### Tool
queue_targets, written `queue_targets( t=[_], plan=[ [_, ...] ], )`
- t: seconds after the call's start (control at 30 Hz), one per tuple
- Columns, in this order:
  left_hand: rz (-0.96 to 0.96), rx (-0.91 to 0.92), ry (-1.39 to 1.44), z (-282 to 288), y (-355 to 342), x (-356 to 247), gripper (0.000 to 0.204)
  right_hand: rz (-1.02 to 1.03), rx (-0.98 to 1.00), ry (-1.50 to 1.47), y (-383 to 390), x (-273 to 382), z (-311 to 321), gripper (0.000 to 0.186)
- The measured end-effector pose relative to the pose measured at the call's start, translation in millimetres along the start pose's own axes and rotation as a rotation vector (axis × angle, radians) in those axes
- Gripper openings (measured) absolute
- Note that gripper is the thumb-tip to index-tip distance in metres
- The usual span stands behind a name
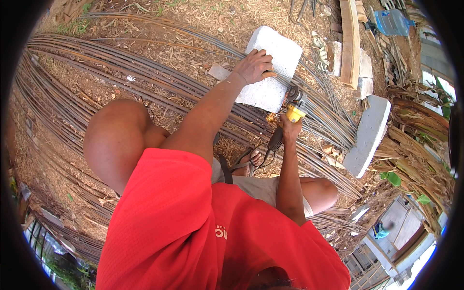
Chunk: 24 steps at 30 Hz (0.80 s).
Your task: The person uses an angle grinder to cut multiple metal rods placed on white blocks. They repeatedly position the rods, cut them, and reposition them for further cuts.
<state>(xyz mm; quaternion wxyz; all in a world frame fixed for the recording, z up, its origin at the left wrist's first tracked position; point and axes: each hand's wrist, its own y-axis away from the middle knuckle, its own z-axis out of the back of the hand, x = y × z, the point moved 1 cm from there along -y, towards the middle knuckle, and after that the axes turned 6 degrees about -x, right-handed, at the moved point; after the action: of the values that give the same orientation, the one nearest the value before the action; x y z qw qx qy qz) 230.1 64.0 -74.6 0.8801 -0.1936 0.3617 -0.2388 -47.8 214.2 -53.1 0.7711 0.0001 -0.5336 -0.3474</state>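
Note:
My left hand (256, 66) is closed around thin steel rods (282, 76) lying across a white block (276, 43) with a rough, speckled surface. In my right hand (291, 128) is an angle grinder (296, 110), yellow and black, its disc end at the rods beside the block's right edge. Orange sparks (271, 118) show just left of the tool. A dark cord (263, 157) trails from its lower end near my foot. Whether the disc touches a rod cannot be made out. My fingers cover part of the rods and the grinder's body.
Long bundles of steel rods (145, 67) run across the ground beneath me. A grey concrete slab (369, 135) lies at their right end. Beyond are a wooden plank (350, 43), pale blocks (365, 72) and a blue water jug (391, 22). Another person (382, 231) is at far lower right.

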Motion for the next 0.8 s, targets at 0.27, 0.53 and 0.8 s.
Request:
queue_targets(
  t=[0.27,0.53,0.8],
  plan=[
    [-0.01,-0.001,-0.013,-0.2,0.0,-0.3,0.031,0.043,0.003,0.012,-6.9,1.0,-0.5,0.046],
    [-0.003,0.028,-0.024,0.1,-0.1,-0.5,0.031,0.113,0.025,-0.049,-14.3,-11.2,-1.9,0.045],
    [-0.013,-0.003,-0.015,1.4,-1.0,-0.6,0.034,0.041,0.023,0.033,-10.4,-11.0,4.1,0.046]
  ],
)
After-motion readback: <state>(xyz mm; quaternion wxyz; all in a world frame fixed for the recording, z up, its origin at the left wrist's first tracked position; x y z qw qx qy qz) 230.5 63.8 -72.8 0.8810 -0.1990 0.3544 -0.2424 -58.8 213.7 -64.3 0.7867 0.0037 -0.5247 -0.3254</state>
